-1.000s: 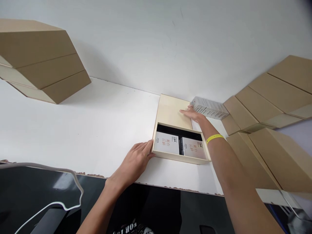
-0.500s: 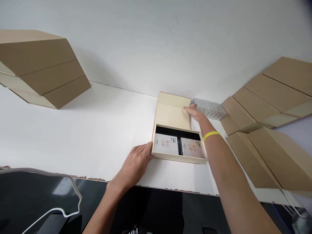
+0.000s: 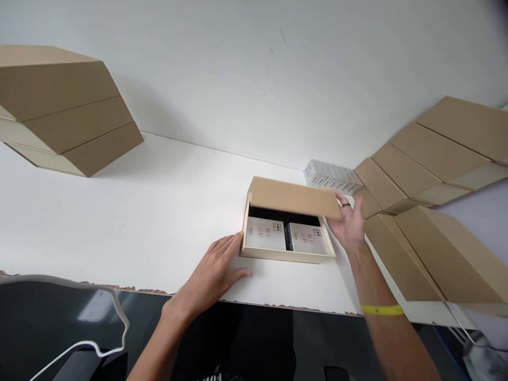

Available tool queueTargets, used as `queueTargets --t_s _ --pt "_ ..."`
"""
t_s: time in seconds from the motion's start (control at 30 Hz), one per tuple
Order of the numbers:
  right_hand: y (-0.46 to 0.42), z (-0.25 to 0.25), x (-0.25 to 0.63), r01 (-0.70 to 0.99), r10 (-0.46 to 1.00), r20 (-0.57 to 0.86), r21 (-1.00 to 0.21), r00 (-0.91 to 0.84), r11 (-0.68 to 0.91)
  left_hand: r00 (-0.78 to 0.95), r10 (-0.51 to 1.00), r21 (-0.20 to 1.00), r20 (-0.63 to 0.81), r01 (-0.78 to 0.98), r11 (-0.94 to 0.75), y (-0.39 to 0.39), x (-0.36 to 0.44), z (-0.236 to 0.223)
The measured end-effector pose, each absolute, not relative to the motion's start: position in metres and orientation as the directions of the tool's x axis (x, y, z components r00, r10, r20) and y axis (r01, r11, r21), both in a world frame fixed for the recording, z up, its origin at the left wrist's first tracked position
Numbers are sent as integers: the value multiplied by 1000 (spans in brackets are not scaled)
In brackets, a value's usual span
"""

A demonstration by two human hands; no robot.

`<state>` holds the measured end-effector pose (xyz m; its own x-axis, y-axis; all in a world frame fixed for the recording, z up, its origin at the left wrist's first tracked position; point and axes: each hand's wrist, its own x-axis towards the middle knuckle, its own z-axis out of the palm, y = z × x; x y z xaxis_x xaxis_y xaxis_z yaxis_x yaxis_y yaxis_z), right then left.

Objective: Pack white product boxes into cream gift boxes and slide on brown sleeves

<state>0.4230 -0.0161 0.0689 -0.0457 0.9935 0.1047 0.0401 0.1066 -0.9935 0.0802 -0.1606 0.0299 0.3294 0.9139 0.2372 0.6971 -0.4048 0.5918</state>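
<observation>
A shallow cream box lies on the white table with two small white printed packs side by side inside it. Its brown hinged lid is half lowered over the back of the box. My right hand grips the lid's right front corner, fingers curled round the edge. My left hand rests flat on the table, fingers spread, touching the box's left front corner.
A stack of closed brown boxes stands at the left. More brown boxes lean at the right, and a row of small white packs lies by the wall behind the open box. A white cable hangs over the dark floor.
The lid lay flat open behind the box with my right hand on it. My right hand has swung it up and forward over the box. My left hand has stayed at the box's corner.
</observation>
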Motion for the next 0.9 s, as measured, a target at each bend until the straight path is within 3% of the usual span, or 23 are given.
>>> queueTargets --t_s 0.17,0.37,0.47,0.6,0.7,0.8,0.9 --pt "-95 46 436 45 986 152 -987 -73 156 297 947 717 121 634 -290 -178 62 29" --pt "-145 21 442 290 955 261 -911 -144 293 316 942 767 117 574 -288 -152 68 38" --pt "-150 21 437 433 930 319 -823 -182 367 381 923 771 48 573 -277 -122 73 51" --pt "-141 21 429 645 868 455 -606 -200 466 469 882 812 -45 531 -241 -86 76 68" --pt "-136 19 427 702 851 479 -530 -214 475 536 843 807 -34 513 -293 -74 76 73" --pt "-145 17 427 687 913 381 -624 -148 372 538 843 787 -1 520 -331 -74 75 74" --pt "-166 10 421 570 990 142 -815 19 106 519 854 770 50 525 -364 -91 79 66"
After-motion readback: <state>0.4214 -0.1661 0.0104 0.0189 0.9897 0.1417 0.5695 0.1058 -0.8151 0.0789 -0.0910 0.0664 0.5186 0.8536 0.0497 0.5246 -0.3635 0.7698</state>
